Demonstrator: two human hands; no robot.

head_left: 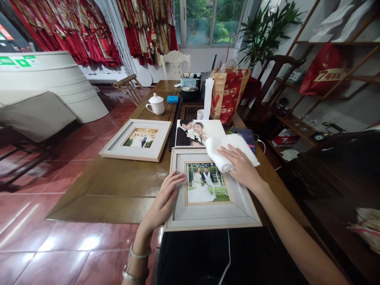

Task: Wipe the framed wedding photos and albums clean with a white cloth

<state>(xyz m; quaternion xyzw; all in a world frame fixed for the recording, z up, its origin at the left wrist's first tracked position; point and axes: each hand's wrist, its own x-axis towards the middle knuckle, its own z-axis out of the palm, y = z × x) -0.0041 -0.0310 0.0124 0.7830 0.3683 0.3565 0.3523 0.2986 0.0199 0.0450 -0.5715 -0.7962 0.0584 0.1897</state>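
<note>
A pale framed wedding photo lies flat at the near edge of the wooden table. My left hand rests flat on the frame's left side with its fingers stretched out. My right hand presses a white cloth onto the frame's upper right corner, fingers spread over the cloth.
A second framed photo lies to the left. An unframed portrait print lies behind the near frame. Farther back stand a white teapot, a tea tray, and a red and gold bag. A phone sits at the right edge.
</note>
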